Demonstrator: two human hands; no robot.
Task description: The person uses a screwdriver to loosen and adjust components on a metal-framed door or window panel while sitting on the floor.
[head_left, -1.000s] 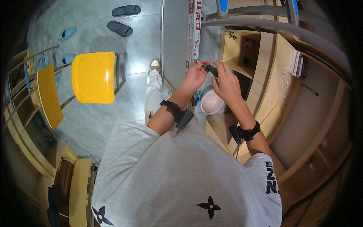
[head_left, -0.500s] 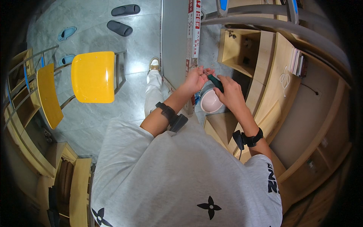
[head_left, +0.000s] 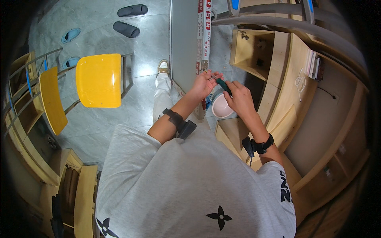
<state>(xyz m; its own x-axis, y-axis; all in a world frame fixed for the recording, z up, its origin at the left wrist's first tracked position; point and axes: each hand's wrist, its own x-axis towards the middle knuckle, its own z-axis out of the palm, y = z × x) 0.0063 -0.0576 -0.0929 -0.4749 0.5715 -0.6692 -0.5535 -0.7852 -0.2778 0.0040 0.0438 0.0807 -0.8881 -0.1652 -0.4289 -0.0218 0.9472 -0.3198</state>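
My right hand (head_left: 240,98) is wrapped round the dark green handle of a screwdriver (head_left: 223,85). Its thin metal shaft points left, into the fingers of my left hand (head_left: 203,85). The left palm is turned up with the fingers curled in beside the edge of the grey door (head_left: 183,43). Whatever small thing the left fingertips pinch by the shaft's tip is too small to make out. Red and white printed strips (head_left: 207,23) run along the door edge, and a metal fitting (head_left: 204,65) sits on it close to the left fingers.
Below my hands stands a pink basin (head_left: 222,107) on the floor. An open wooden cabinet (head_left: 254,55) and a desk with books (head_left: 313,65) are on the right. A yellow chair (head_left: 98,80) and dark slippers (head_left: 127,29) lie to the left of the door.
My right hand and the screwdriver have shifted slightly left, toward the door edge. My left hand stays almost in place, its fingers a little more curled round the shaft.
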